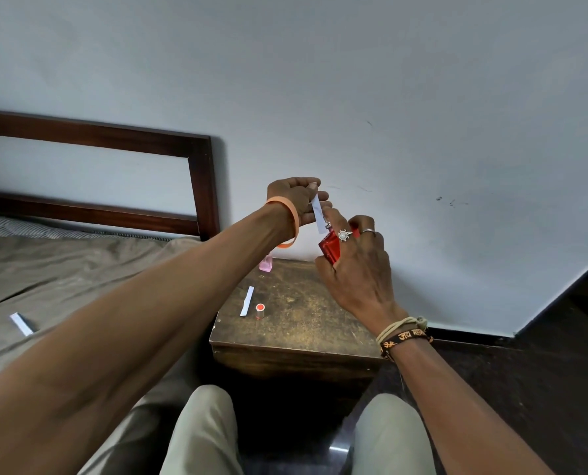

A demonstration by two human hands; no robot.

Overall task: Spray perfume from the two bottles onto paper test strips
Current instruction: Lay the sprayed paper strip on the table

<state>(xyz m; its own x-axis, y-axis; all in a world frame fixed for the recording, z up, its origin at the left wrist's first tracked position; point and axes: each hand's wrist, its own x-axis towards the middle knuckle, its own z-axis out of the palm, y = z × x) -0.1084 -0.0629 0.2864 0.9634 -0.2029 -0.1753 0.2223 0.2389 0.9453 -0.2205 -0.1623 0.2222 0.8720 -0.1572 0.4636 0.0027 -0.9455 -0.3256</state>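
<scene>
My right hand (357,265) grips a red perfume bottle (330,248) above the small wooden table (306,323), with the index finger on its silver nozzle. My left hand (296,200) pinches a white paper strip (318,214) by its top end, so that it hangs just in front of the nozzle. A pink perfume bottle (265,264) stands at the table's back left corner, partly hidden behind my left wrist. On the tabletop lie a second white strip (247,301) and the red bottle's cap (259,310).
A bed with a brown sheet (63,279) and a dark wooden headboard (196,173) lies to the left; another white strip (21,323) rests on it. The wall stands right behind the table. My knees (203,426) are below the table's front edge.
</scene>
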